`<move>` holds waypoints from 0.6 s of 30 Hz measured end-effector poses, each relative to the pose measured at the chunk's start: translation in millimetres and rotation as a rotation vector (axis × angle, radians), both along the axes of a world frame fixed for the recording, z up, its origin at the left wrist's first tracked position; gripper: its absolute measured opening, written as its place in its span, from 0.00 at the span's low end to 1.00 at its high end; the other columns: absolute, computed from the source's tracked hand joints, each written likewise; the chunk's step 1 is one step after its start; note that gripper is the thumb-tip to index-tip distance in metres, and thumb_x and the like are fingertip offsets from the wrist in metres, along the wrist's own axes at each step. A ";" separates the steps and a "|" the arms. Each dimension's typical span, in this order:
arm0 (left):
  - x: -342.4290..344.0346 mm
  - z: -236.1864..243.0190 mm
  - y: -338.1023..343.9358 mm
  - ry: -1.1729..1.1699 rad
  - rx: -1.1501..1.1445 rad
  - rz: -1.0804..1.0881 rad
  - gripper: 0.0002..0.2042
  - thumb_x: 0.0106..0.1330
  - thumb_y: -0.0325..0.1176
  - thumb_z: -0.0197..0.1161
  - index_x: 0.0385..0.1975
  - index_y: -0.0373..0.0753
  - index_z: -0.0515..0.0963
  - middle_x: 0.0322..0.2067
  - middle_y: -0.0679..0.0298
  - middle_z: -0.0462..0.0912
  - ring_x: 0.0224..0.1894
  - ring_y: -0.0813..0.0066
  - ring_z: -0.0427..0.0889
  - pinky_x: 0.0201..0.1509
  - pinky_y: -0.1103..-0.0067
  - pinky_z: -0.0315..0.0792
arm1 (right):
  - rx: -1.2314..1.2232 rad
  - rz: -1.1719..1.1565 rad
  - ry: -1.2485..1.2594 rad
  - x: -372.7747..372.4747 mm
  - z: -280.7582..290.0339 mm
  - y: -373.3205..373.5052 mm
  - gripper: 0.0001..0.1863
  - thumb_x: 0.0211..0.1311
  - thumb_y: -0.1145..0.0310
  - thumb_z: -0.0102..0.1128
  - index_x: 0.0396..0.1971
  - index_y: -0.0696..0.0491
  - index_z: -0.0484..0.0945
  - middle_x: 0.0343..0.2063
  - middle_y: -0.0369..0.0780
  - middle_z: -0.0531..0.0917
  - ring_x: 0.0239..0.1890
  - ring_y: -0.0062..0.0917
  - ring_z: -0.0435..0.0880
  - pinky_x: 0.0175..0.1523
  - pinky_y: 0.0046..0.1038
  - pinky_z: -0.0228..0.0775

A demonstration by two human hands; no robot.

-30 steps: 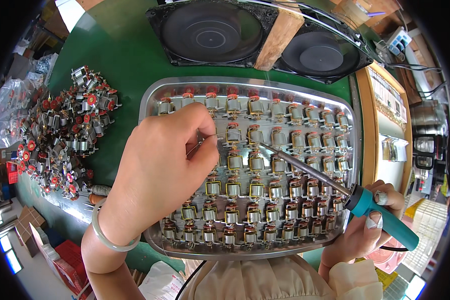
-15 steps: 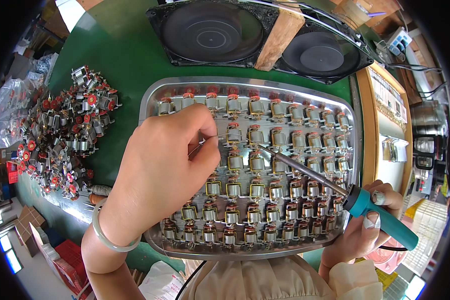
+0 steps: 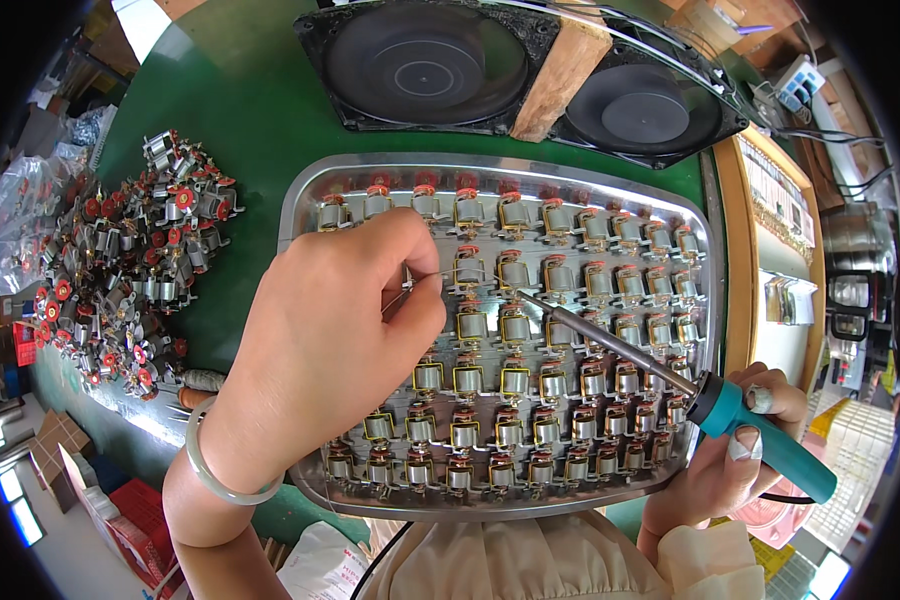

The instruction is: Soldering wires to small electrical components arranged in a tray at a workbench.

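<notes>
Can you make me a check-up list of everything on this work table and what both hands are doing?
Surface: green table, mostly covered.
Job's things: metal tray filled with rows of small motor coils; soldering iron with a teal handle, tip among the middle rows.
Clutter: loose pile of coils with red caps left of the tray; two black fans behind it, a wooden block between them.
Grippers: left hand pinches a thin solder wire over the tray, a pale bangle on the wrist; right hand grips the iron's handle.
Cables: dark cord at the near edge; wires far right.
Surroundings: boxes and bags at the left edge, blurred.
</notes>
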State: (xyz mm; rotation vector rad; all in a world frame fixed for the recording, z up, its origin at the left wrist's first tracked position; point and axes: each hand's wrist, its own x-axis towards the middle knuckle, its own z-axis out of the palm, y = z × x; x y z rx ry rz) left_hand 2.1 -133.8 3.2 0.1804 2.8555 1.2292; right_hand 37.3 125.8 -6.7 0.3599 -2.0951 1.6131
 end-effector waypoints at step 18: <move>0.0 0.3 1.0 -0.002 -0.002 -0.001 0.03 0.47 0.22 0.55 0.19 0.35 0.67 0.07 0.70 0.57 0.11 0.88 0.53 0.14 0.86 0.47 | -0.005 0.043 0.012 -1.2 -0.6 3.0 0.17 0.45 0.62 0.59 0.29 0.57 0.65 0.21 0.38 0.67 0.20 0.20 0.64 0.25 0.18 0.55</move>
